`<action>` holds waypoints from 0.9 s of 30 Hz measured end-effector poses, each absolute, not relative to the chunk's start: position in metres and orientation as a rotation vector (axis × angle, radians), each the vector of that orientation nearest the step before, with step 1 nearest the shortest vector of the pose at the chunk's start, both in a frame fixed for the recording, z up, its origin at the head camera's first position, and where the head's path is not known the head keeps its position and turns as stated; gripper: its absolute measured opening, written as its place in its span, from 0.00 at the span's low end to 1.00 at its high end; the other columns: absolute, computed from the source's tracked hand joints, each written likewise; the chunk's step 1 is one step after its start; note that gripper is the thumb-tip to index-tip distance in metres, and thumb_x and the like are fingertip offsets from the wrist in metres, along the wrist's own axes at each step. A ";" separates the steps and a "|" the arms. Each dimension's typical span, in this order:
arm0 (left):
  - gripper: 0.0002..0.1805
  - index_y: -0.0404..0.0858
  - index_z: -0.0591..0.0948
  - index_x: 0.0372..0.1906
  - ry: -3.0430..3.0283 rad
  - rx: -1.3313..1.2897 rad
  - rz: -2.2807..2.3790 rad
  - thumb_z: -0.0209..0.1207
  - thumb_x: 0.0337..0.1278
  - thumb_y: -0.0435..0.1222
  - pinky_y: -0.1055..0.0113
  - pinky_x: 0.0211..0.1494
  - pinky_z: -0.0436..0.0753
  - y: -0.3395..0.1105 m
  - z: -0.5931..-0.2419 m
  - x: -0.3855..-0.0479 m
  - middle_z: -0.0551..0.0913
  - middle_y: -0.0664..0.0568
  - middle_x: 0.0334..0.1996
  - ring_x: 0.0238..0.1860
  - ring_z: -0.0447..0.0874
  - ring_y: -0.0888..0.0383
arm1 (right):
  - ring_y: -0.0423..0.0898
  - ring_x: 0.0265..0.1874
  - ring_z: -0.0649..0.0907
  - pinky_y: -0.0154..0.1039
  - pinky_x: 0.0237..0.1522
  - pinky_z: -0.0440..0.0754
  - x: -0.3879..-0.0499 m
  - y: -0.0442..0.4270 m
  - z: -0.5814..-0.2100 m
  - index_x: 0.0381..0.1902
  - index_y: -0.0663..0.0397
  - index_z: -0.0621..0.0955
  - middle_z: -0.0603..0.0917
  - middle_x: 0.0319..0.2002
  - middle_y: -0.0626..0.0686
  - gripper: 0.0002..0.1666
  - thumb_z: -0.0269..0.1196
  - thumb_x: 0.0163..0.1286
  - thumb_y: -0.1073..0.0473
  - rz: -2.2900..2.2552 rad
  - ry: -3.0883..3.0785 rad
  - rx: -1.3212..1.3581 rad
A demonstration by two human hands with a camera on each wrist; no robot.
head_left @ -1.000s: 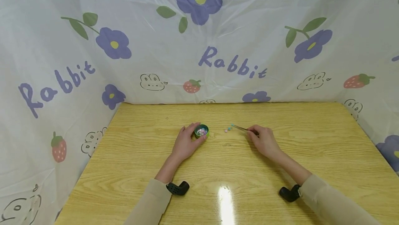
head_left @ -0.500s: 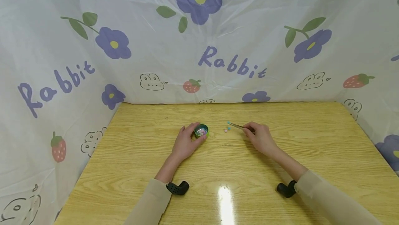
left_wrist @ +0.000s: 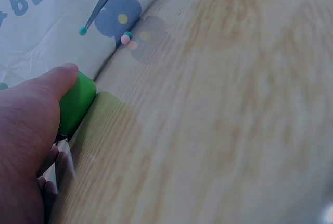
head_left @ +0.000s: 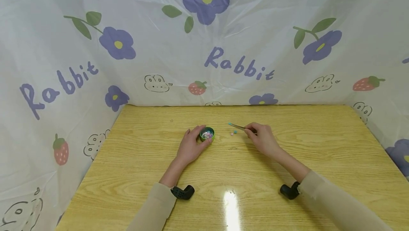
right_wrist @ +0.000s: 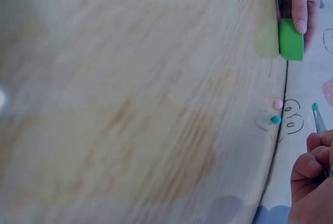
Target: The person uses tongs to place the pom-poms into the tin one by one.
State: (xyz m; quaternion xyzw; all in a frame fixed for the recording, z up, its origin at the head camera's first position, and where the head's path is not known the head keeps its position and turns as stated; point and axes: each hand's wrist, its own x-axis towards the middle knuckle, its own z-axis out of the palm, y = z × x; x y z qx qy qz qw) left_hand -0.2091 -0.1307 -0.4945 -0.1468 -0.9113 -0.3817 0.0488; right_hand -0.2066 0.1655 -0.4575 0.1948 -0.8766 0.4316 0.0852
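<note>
My left hand (head_left: pixel 191 146) holds a small round green container (left_wrist: pixel 77 104) on the table, thumb on one side and fingers around the other. Inside the container lie several small pale pink and bluish balls (head_left: pixel 207 134). Pinched in my right hand (head_left: pixel 262 139) is a pair of metal tweezers (head_left: pixel 238 126), pointing left. A small teal ball (left_wrist: pixel 82 30) sits at the tweezers' tips, raised off the table. Below the tweezers, a pink ball (right_wrist: pixel 278 103) and another teal ball (right_wrist: pixel 276 120) rest close together on the wood.
The wooden table (head_left: pixel 204 177) reaches back to a white curtain (head_left: pixel 159 46) printed with purple flowers, rabbits and strawberries. A black wrist device (head_left: pixel 183 192) is worn at the left cuff, and another black device (head_left: pixel 290 190) at the right.
My right hand has moved left, carrying the teal ball in the tweezers up and away from the two balls on the table. The left hand stays on the container.
</note>
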 end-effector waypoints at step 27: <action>0.34 0.40 0.74 0.73 -2.793 -0.433 -1.159 0.66 0.67 0.50 0.45 0.80 0.54 -0.131 -0.494 -0.209 0.74 0.38 0.70 0.73 0.66 0.36 | 0.51 0.34 0.89 0.44 0.35 0.88 -0.218 0.131 -0.445 0.43 0.68 0.86 0.89 0.35 0.59 0.06 0.63 0.74 0.69 1.207 -2.632 0.773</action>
